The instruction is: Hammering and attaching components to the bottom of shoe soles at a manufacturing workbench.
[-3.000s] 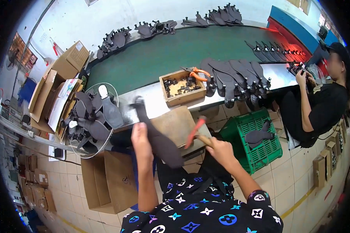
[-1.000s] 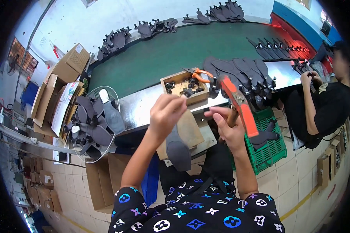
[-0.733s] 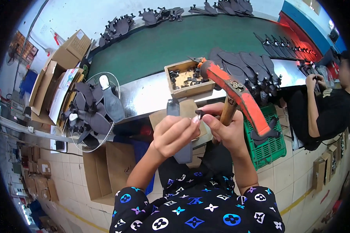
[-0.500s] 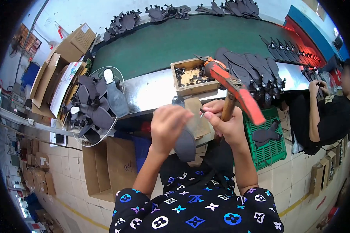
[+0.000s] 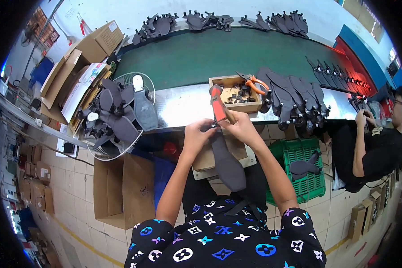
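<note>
A dark grey shoe sole [image 5: 228, 166] lies lengthwise before me, its wide end toward my lap and its narrow end between my hands. My left hand [image 5: 195, 137] is closed, its thumb and fingers pinching at that narrow end. In my right hand [image 5: 242, 128] is a hammer [image 5: 218, 108] with a red head and wooden handle. The head stands just above the narrow end, and my right fingertips come close to my left ones. What lies right under the fingertips is hidden. Beneath the sole is a brown board-like block [image 5: 204, 161].
Beyond my hands stands a wooden box [image 5: 242, 107] of small black pieces, with orange-handled pliers [image 5: 256, 84] on its edge. Soles [image 5: 295, 91] lie stacked to its right. A wire basket [image 5: 116, 155] of soles stands left, a green crate [image 5: 304, 185] right. A co-worker [image 5: 370, 143] sits at far right.
My left hand has come down from a blurred, raised position to the sole's narrow end. The hammer has swung left and lower, and my right hand has moved left toward the sole.
</note>
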`<action>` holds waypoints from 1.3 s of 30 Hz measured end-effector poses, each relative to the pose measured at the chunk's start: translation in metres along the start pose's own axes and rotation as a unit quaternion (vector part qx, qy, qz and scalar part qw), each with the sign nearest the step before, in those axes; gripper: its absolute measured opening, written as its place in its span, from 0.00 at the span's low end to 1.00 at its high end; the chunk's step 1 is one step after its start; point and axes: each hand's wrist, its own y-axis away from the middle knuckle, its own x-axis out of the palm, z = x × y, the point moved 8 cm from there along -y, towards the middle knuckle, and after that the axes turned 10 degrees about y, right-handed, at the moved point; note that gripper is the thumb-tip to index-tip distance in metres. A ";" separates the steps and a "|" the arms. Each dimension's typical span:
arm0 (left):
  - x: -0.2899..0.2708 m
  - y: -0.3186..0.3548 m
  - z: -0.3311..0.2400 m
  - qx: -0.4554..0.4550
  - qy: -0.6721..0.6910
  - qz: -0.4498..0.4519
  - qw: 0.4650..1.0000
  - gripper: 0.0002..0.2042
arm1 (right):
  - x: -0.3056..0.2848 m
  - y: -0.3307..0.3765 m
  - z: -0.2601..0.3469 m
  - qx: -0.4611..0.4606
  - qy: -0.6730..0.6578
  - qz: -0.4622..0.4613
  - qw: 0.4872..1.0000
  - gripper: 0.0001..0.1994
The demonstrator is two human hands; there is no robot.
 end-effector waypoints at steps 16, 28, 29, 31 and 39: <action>-0.006 0.006 0.003 0.041 0.031 -0.028 0.998 0.14 | 0.011 0.000 0.028 -0.072 0.122 0.042 0.989 0.11; -0.007 0.007 0.002 0.141 0.046 -0.040 0.988 0.13 | 0.013 0.013 0.041 -0.075 0.250 0.036 0.965 0.12; -0.007 0.006 0.004 0.141 0.047 -0.040 0.988 0.13 | 0.011 0.013 0.042 -0.098 0.248 0.023 0.963 0.11; -0.003 0.002 0.009 0.066 0.000 0.004 0.998 0.13 | 0.012 0.018 0.045 -0.118 0.245 0.011 0.962 0.11; 0.002 0.004 0.027 0.009 0.163 0.031 0.986 0.13 | -0.025 0.057 0.073 0.082 0.033 -0.014 0.996 0.15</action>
